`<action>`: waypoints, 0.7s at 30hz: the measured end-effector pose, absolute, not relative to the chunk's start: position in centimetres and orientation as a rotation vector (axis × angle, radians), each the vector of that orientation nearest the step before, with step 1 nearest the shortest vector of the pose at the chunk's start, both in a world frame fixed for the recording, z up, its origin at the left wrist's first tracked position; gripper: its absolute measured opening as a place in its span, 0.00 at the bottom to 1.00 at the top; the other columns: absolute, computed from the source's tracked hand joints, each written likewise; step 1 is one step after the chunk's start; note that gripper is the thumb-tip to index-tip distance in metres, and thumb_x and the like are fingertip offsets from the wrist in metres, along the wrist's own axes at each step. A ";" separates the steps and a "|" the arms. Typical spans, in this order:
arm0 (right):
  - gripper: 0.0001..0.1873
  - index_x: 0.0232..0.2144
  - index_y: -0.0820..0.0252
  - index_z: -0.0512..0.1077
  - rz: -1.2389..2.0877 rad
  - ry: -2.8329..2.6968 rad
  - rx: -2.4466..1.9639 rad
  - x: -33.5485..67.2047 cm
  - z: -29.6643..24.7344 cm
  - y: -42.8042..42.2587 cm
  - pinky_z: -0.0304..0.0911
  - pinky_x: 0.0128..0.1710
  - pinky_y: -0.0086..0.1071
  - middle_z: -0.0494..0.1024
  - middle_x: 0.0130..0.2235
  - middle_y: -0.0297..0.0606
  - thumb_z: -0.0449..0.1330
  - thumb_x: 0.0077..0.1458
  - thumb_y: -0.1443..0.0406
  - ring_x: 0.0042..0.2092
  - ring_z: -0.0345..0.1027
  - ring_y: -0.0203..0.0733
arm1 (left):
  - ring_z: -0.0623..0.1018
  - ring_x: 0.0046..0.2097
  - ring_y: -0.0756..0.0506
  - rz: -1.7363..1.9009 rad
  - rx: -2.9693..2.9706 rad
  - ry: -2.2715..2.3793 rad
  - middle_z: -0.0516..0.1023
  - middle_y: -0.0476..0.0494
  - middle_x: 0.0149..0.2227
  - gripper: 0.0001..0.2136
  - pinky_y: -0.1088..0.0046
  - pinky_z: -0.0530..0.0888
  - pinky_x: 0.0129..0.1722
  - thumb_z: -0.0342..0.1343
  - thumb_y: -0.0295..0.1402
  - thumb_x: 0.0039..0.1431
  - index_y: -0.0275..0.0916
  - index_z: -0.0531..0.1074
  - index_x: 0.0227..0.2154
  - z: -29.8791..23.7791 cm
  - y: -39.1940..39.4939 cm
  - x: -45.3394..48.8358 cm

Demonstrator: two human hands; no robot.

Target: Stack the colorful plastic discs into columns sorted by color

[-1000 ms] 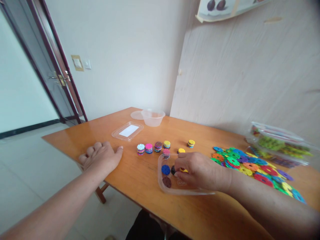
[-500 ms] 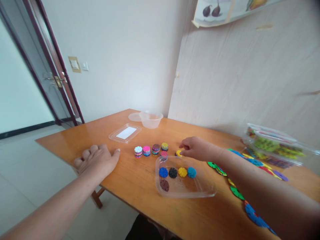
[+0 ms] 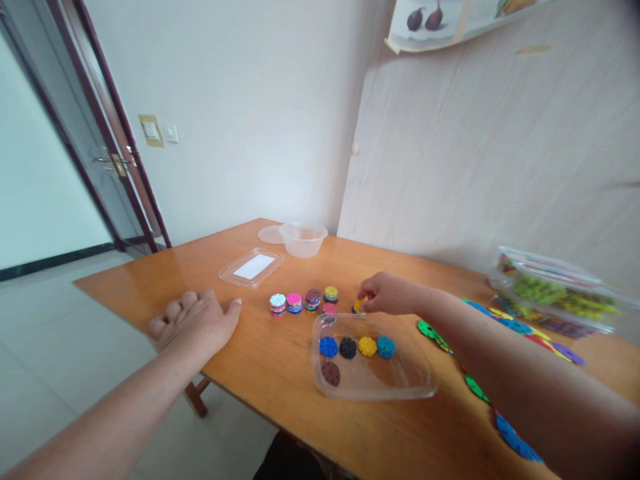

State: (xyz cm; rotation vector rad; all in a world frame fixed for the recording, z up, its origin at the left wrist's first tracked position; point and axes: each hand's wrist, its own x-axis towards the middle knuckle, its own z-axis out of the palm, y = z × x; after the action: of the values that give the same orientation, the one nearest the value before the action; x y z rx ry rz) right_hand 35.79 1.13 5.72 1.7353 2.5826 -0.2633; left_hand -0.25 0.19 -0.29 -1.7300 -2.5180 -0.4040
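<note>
My right hand (image 3: 381, 292) pinches a yellow notched plastic disc (image 3: 357, 306), tilted up at the table just behind a clear plastic tray (image 3: 410, 390). In the tray lie several such discs: a blue disc (image 3: 329, 347), a black disc (image 3: 348, 348), a yellow disc (image 3: 367, 347), a teal disc (image 3: 386, 347) and a brown disc (image 3: 331, 374). Short stacks of discs, one topped in white (image 3: 277, 301), one in pink (image 3: 294, 301), one in brown (image 3: 313, 297), one in yellow (image 3: 331, 293), stand left of that hand. My left hand (image 3: 200, 320) rests palm down on the table, thumb spread, holding nothing.
A translucent bowl (image 3: 303, 241) and a round lid (image 3: 270, 235) stand at the back. Nearer lies a clear rectangular lid (image 3: 227, 275) with a white label. Loose discs (image 3: 515, 437) spread under my right forearm, beside clear boxes (image 3: 555, 287) of colourful pieces.
The yellow disc under my right fingers has gone from lying flat to tilted on edge in their pinch. My left hand stays where it was. The view has shifted slightly.
</note>
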 end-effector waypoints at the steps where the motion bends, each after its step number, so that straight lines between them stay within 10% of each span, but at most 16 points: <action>1: 0.16 0.41 0.59 0.80 -0.271 2.590 1.755 35.9 5.8 1.1 0.61 0.32 0.29 0.82 0.37 0.38 0.61 0.48 0.64 0.35 0.71 0.39 | 0.66 0.56 0.25 -0.402 -1.728 -2.517 0.68 0.23 0.55 0.36 0.44 0.63 0.48 0.37 0.59 0.54 0.36 0.69 0.53 -0.3 0.2 -0.3; 21: 0.14 0.45 0.55 0.74 -0.042 2.855 1.552 34.5 6.4 -9.9 0.62 0.38 0.33 0.76 0.41 0.40 0.56 0.56 0.68 0.40 0.71 0.43 | 0.66 0.56 0.24 -0.425 -1.749 -2.510 0.69 0.23 0.54 0.36 0.43 0.62 0.48 0.38 0.59 0.54 0.36 0.70 0.53 -0.4 0.2 -0.3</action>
State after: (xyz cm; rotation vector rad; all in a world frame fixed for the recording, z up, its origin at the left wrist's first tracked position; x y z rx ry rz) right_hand 34.49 -9.86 6.37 1.5520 2.8547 -0.0420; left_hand -0.32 0.19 -0.38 -1.7488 -2.5101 -0.4250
